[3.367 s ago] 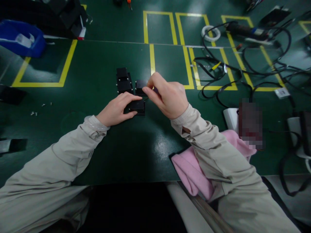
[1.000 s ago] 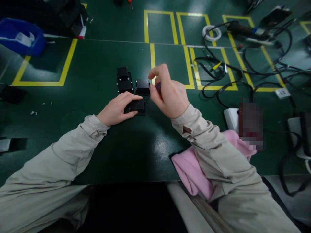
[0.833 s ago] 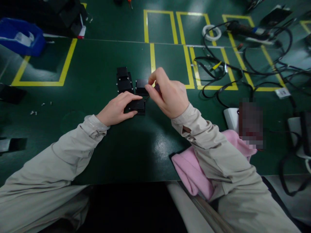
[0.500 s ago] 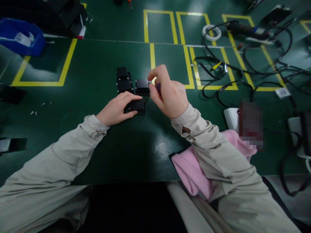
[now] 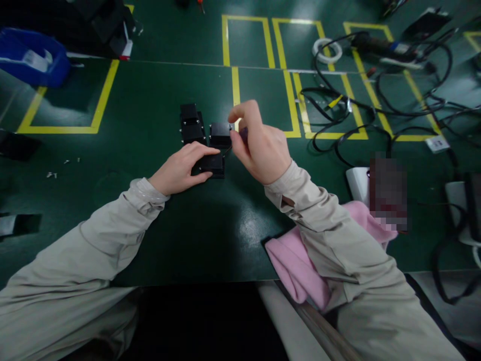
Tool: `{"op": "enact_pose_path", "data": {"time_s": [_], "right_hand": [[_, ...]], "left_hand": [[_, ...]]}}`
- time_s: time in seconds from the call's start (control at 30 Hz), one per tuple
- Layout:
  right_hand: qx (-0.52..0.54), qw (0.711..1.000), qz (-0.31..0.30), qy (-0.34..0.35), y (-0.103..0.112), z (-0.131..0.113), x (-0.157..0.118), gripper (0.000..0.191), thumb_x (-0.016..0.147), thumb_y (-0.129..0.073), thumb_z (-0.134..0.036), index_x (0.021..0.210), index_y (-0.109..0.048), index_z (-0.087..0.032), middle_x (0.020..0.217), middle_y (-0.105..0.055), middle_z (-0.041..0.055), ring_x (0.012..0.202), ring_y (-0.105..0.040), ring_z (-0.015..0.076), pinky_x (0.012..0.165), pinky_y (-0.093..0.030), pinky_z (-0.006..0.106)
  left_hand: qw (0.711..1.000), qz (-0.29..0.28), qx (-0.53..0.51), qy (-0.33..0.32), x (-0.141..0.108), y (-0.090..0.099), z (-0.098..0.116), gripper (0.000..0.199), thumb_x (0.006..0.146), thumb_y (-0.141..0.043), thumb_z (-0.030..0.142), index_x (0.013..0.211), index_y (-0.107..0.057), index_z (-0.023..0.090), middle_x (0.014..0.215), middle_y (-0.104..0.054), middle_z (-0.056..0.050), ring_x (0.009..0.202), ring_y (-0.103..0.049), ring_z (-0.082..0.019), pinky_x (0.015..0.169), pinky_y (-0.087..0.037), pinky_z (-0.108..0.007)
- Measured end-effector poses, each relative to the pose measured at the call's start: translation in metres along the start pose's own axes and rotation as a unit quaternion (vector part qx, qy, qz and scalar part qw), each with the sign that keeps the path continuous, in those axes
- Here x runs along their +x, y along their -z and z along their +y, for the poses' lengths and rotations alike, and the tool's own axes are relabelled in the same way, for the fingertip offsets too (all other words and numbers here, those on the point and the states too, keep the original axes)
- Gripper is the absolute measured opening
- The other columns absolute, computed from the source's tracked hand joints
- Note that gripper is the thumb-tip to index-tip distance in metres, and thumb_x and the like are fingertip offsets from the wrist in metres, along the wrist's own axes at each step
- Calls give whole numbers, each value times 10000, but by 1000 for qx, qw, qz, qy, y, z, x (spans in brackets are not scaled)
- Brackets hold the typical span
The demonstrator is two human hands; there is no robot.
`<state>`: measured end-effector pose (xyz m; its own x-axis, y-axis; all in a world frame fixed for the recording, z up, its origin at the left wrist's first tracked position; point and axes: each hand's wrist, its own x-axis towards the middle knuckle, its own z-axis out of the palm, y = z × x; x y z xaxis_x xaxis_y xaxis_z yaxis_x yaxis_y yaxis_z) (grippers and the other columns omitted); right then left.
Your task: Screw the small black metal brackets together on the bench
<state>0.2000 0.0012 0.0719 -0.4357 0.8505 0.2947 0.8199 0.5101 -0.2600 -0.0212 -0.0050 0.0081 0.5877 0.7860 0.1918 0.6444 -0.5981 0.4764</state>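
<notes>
Right hand shifted slightly rightward, fingers closed on mostly hidden tool, left hand fingers pinching partly covered black block

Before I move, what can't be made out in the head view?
Dark purple handle: head view, mostly hidden by the right hand.
Thin dark shaft: head view, tip too small.
Small black block: head view, left end behind the left hand.
Blue plastic bin: head view, cut by left edge.

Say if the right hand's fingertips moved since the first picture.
Yes, slightly right: the right hand hid the right end of the upper right black block, now visible.
</notes>
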Motion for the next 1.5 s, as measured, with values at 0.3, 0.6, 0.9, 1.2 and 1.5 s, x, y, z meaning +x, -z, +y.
{"op": "enact_pose_path", "data": {"time_s": [0.3, 0.6, 0.9, 1.2, 1.5], "right_hand": [[-3, 1000, 11, 29, 1, 4, -1, 417, 1028, -261, -458, 1099, -567, -185, 768, -658, 11, 685, -655, 143, 657, -411, 254], [8, 999, 23, 34, 0, 4, -2, 386, 1024, -242, -400, 1177, -523, -183, 851, -661, 23, 723, -670, 163, 659, -428, 283], [5, 998, 57, 25, -4, 6, 0, 284, 1002, -321, -266, 1188, -517, -180, 936, -671, 38, 787, -657, 141, 789, -462, 282], [-2, 998, 44, 50, -4, 8, 2, 370, 1035, -258, -379, 1083, -561, -174, 848, -654, 18, 785, -661, 145, 892, -469, 331], [9, 997, 35, 62, -3, 8, 2, 375, 1032, -238, -398, 1101, -537, -182, 850, -663, 16, 766, -643, 144, 906, -464, 346]], "left_hand": [[1000, 0, 3, -4, 0, 0, 0, 469, 920, -581, 342, 1356, -531, 178, 1263, -598, -102, 1206, -559, -284, 1049, -453, -449], [1000, 0, -2, 0, 0, 0, 0, 464, 918, -568, 352, 1348, -535, 178, 1251, -603, -104, 1189, -563, -281, 1040, -454, -446], [1000, -7, -6, 8, 0, 1, 1, 473, 919, -574, 349, 1357, -535, 177, 1265, -599, -109, 1186, -561, -281, 1045, -451, -452], [1000, -1, -3, 1, 0, 1, 1, 468, 917, -581, 329, 1355, -534, 173, 1268, -599, -107, 1206, -559, -282, 1052, -449, -446], [1000, -3, -7, 4, 0, 0, 0, 464, 923, -575, 345, 1357, -528, 187, 1264, -595, -102, 1200, -553, -284, 1053, -445, -455]]}}
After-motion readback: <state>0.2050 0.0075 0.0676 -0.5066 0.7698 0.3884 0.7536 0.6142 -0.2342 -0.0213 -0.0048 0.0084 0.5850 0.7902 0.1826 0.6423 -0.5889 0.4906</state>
